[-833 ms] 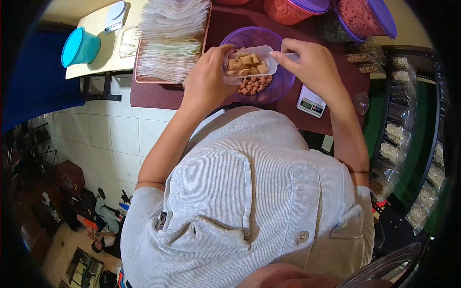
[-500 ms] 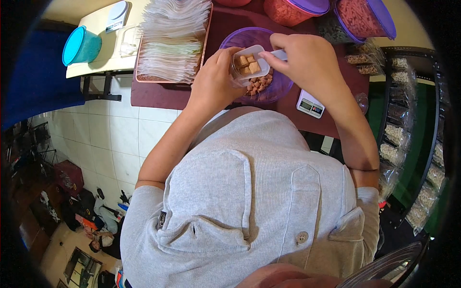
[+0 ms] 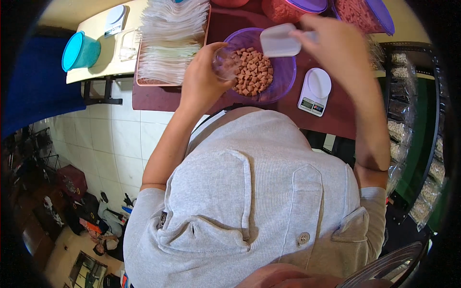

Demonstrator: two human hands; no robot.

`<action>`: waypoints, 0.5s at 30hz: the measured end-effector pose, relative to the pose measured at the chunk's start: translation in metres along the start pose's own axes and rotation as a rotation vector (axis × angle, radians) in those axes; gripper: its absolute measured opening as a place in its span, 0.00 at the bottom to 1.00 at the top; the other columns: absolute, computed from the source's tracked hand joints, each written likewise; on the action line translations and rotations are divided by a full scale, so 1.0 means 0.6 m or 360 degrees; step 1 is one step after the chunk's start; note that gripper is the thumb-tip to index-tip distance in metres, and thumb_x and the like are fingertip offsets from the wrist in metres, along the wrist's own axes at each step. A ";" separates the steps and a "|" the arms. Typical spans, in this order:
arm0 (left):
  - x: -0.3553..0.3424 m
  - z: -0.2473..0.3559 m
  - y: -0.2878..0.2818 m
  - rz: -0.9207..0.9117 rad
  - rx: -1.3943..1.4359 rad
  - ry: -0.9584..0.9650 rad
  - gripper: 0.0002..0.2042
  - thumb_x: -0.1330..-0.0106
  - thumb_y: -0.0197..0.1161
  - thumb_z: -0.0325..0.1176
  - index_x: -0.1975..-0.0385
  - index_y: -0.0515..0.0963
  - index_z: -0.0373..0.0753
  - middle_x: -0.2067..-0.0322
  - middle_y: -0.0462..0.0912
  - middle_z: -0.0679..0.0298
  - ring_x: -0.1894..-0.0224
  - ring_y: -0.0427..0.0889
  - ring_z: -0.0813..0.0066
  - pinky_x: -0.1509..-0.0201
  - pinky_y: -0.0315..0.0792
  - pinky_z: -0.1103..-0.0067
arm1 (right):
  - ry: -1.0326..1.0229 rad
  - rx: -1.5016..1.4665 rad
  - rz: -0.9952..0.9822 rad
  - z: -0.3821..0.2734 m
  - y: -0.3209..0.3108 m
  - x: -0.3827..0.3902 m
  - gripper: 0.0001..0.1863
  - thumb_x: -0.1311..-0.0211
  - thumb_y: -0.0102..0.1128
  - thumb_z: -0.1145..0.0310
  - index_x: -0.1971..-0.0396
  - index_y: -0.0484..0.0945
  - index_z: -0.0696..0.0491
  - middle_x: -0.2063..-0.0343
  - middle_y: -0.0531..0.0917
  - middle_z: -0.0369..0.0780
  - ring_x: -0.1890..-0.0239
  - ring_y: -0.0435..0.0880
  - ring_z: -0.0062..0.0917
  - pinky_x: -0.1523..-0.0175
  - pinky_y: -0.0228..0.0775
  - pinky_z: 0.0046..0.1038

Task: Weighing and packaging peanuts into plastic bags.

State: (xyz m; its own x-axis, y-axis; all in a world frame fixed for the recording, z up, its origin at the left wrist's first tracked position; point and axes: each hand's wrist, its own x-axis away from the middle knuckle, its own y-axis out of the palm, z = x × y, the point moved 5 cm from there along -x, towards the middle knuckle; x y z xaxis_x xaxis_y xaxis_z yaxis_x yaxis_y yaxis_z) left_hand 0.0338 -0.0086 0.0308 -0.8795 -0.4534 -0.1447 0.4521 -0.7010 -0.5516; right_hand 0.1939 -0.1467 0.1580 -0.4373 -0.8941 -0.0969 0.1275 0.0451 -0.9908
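Note:
My left hand (image 3: 201, 74) is closed around a clear plastic cup (image 3: 224, 66), tilted over the left side of a purple bowl (image 3: 287, 89). Its contents are hard to make out. Brown pillow-shaped snack pieces (image 3: 254, 72) lie in the bowl. My right hand (image 3: 333, 45), somewhat blurred, grips the handle of a translucent white scoop (image 3: 280, 41) above the bowl's far right rim. No pieces show on the scoop. To the right of the bowl sits a white kitchen scale (image 3: 314, 93) with nothing on its round plate.
Left of the bowl stands a tray (image 3: 206, 33) packed with clear plastic bags (image 3: 170, 43). Tubs of pink snacks (image 3: 353, 17) with purple lids line the back. A turquoise tub (image 3: 80, 50) and another scale (image 3: 115, 21) rest on the side table. Bagged snacks (image 3: 398, 129) hang at right.
The scoop, which held light golden pieces beside the cup, has moved up and right, and they no longer show on it. My left hand has shifted slightly left, uncovering more of the brown pieces.

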 end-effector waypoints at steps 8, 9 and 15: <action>0.013 -0.048 -0.026 0.0056 -0.0067 -0.0207 0.31 0.56 0.73 0.26 0.48 0.72 0.37 0.54 0.79 0.52 0.51 0.79 0.55 0.47 0.73 0.69 | 0.0171 -0.0148 -0.0436 -0.056 0.367 0.031 0.13 0.38 0.49 0.65 0.64 0.79 0.57 0.72 0.85 0.47 0.68 0.86 0.41 0.65 0.77 0.42; 0.014 -0.051 -0.026 0.0063 -0.0089 -0.0193 0.30 0.56 0.73 0.26 0.48 0.72 0.37 0.55 0.79 0.52 0.52 0.79 0.55 0.48 0.73 0.69 | 0.0067 -0.0223 -0.0449 -0.068 0.375 0.037 0.13 0.38 0.48 0.66 0.62 0.78 0.57 0.71 0.85 0.48 0.66 0.86 0.41 0.64 0.76 0.42; 0.022 -0.073 -0.026 0.0064 -0.0161 -0.0159 0.28 0.53 0.73 0.27 0.48 0.73 0.38 0.61 0.81 0.58 0.61 0.81 0.65 0.54 0.74 0.73 | 0.0073 -0.0599 -0.0767 -0.090 0.368 0.063 0.13 0.38 0.50 0.61 0.61 0.79 0.51 0.69 0.84 0.47 0.64 0.84 0.43 0.60 0.75 0.44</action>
State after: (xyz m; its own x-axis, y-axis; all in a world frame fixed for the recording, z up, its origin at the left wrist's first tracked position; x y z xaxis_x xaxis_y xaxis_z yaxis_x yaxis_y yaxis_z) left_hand 0.0086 0.0205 0.0016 -0.8394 -0.5362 -0.0884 0.4649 -0.6242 -0.6279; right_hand 0.1577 -0.1464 -0.0693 -0.4065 -0.8333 0.3746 -0.4137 -0.1977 -0.8887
